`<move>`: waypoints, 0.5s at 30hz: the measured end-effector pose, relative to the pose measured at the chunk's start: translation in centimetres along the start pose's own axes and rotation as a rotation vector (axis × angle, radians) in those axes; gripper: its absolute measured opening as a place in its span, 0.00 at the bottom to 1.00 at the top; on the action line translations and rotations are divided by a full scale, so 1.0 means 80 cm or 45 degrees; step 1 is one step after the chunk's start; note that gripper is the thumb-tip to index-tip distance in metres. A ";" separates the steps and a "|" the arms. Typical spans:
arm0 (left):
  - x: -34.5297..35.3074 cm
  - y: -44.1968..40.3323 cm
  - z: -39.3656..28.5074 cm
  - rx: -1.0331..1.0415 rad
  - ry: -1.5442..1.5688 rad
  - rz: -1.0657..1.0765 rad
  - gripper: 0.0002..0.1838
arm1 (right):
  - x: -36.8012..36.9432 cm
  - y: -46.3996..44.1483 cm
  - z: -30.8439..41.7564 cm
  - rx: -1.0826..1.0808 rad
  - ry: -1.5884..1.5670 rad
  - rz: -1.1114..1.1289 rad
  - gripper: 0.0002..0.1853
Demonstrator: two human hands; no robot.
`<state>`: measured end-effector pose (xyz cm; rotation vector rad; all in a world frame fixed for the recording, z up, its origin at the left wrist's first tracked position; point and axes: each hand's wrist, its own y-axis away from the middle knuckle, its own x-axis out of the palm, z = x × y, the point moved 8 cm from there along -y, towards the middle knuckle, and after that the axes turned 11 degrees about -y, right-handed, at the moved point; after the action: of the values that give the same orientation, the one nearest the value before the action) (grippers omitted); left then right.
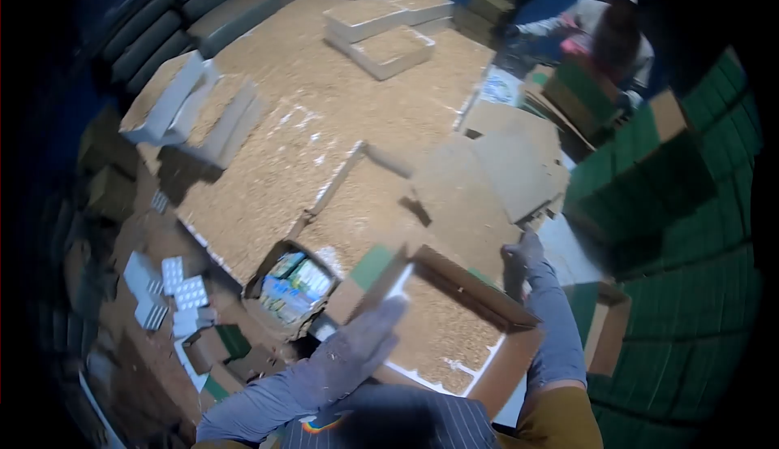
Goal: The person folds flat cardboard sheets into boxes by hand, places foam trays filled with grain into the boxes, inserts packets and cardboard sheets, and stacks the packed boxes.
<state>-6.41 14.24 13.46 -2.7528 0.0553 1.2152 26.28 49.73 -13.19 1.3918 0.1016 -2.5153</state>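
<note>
My left hand [361,347], in a pale work glove, lies flat with fingers stretched at the near left side of an open cardboard box [507,360]. The box is in front of my body, its flaps up, with a white inner lining and a layer of tan, grain-like loose material [450,331]. Beyond the box's right side, my gloved right hand [526,256] is closed at the lower corner of a grey cardboard sheet [511,169]. That sheet rests over other flat brown cardboard [454,177]. My fingertips there are partly blurred.
A wide bed of tan loose material [268,67] carries white-sided filled trays [393,47]. Left stands a small carton of printed packets [296,287], near white foam pieces [187,291]. Green cartons [673,287] are stacked right. Another person [613,39] handles cartons at the back right.
</note>
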 end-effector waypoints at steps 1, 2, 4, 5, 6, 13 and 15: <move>-0.021 0.015 0.003 -0.033 0.045 -0.090 0.23 | -0.003 0.004 0.004 0.043 -0.140 -0.023 0.44; -0.038 0.034 0.029 -0.192 -0.010 -0.236 0.18 | -0.014 0.008 0.014 0.204 0.009 -0.059 0.42; -0.075 0.076 0.100 -0.671 0.070 -0.590 0.15 | -0.038 0.015 0.044 -0.109 0.112 -0.250 0.33; -0.076 0.092 0.148 -0.783 0.006 -0.547 0.14 | -0.044 0.011 0.046 0.005 0.011 -0.065 0.28; -0.070 0.105 0.201 -0.886 -0.052 -0.498 0.13 | -0.055 0.015 0.053 0.126 -0.083 0.114 0.23; 0.039 0.052 0.309 -0.749 -0.713 -0.054 0.25 | -0.227 0.173 0.251 -0.263 -0.472 -0.404 0.10; 0.053 0.049 0.315 -0.711 -0.875 -0.009 0.26 | -0.244 0.223 0.240 -0.221 -0.500 -0.494 0.09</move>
<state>-22.32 13.84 -6.90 -2.5225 -0.4182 2.3936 25.05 32.75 14.75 0.8554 0.5427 -2.9555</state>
